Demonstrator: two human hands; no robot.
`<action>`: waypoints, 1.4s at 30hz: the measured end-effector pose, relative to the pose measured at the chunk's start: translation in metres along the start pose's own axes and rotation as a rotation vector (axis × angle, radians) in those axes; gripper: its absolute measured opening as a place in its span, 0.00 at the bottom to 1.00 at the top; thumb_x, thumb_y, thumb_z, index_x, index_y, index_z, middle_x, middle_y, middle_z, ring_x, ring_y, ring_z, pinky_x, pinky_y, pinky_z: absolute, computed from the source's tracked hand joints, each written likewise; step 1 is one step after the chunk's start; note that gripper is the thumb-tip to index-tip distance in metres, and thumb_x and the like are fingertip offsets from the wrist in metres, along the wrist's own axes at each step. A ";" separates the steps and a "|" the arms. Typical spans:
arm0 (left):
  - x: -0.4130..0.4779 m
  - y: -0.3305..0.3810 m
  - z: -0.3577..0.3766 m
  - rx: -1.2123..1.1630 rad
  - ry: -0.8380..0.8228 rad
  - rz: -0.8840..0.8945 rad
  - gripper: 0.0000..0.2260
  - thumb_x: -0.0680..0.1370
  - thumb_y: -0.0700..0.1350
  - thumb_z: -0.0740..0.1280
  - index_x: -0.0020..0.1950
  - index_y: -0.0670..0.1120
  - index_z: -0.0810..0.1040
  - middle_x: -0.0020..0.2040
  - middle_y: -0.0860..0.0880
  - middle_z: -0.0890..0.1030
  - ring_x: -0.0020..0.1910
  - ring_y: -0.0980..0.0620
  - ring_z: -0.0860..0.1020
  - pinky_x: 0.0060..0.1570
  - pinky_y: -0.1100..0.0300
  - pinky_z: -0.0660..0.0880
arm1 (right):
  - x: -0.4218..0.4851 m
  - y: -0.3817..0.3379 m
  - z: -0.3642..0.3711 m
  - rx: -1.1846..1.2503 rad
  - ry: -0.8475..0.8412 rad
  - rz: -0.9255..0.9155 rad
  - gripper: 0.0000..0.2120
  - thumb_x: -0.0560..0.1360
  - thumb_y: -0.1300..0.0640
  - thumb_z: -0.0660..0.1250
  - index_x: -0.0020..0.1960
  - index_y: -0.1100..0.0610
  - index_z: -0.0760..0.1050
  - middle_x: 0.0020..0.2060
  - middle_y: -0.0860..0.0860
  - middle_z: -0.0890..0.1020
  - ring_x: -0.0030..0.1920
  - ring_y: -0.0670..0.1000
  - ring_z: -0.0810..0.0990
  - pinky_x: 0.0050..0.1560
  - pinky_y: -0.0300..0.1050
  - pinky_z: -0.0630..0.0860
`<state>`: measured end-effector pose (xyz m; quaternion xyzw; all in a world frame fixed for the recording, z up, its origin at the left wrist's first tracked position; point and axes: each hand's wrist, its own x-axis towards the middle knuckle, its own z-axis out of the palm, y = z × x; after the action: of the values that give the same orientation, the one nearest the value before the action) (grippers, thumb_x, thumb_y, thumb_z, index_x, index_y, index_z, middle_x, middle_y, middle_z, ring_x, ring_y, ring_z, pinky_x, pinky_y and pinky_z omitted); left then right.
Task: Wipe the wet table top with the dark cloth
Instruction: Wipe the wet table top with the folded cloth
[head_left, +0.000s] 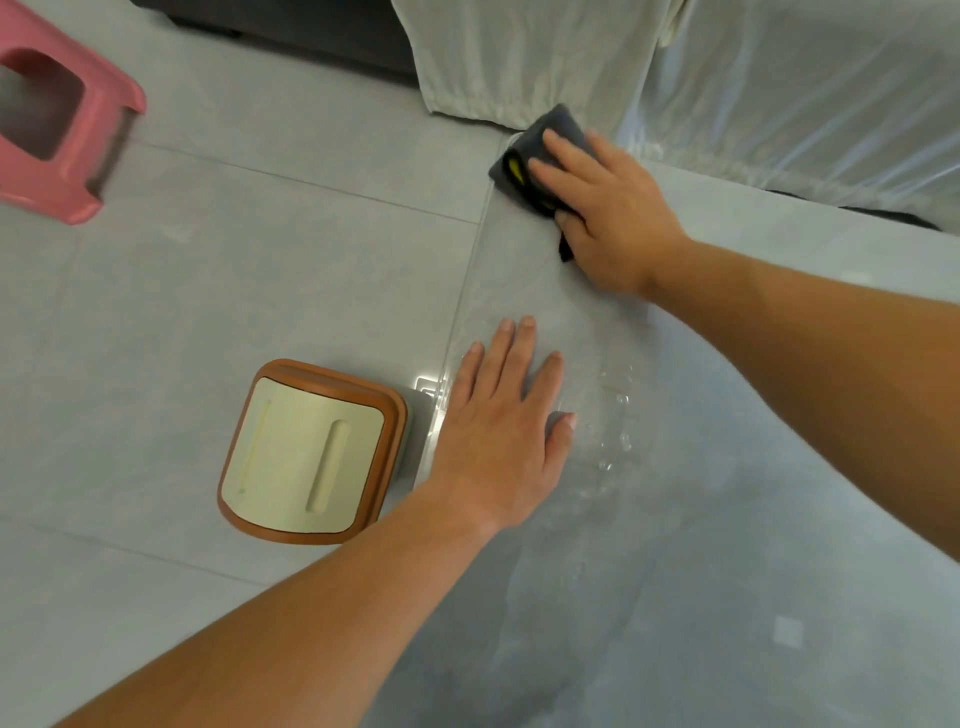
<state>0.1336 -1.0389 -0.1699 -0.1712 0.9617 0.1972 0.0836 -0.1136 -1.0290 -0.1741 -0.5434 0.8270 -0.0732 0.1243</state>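
Observation:
A glass table top (701, 519) fills the right half of the view, its left edge running up the middle. Water drops (615, 415) bead on it near the centre. The dark grey cloth (524, 156), with a yellow patch, lies at the table's far left corner. My right hand (608, 213) presses flat on the cloth, fingers spread over it. My left hand (504, 421) rests palm down on the glass near its left edge, just left of the drops, holding nothing.
A brown and cream stool (311, 452) stands on the tiled floor beside the table's left edge. A pink plastic stool (62, 135) is at the far left. White fabric (519, 57) and a clear plastic sheet (805, 88) hang beyond the table's far edge.

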 end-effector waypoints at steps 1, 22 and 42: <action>0.000 0.000 0.001 0.000 0.003 -0.001 0.26 0.83 0.56 0.50 0.79 0.47 0.62 0.82 0.40 0.49 0.82 0.44 0.45 0.79 0.44 0.46 | 0.002 -0.011 0.001 0.035 0.025 0.093 0.27 0.79 0.53 0.54 0.78 0.50 0.63 0.80 0.50 0.59 0.79 0.63 0.54 0.77 0.62 0.53; -0.044 0.000 0.007 0.090 -0.022 -0.023 0.29 0.83 0.58 0.49 0.81 0.46 0.54 0.82 0.39 0.47 0.81 0.41 0.43 0.78 0.44 0.43 | -0.087 0.014 0.009 -0.014 -0.015 -0.115 0.26 0.79 0.52 0.52 0.77 0.51 0.66 0.78 0.51 0.63 0.78 0.63 0.58 0.74 0.66 0.59; -0.048 -0.008 0.011 0.029 -0.024 0.004 0.30 0.83 0.58 0.48 0.81 0.44 0.55 0.82 0.40 0.47 0.81 0.44 0.43 0.79 0.45 0.44 | -0.230 -0.067 0.052 0.071 0.069 0.065 0.27 0.78 0.56 0.56 0.78 0.51 0.64 0.79 0.50 0.61 0.79 0.61 0.55 0.76 0.64 0.55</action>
<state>0.1821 -1.0267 -0.1719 -0.1658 0.9636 0.1855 0.0974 0.0479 -0.8438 -0.1778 -0.5087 0.8448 -0.1171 0.1175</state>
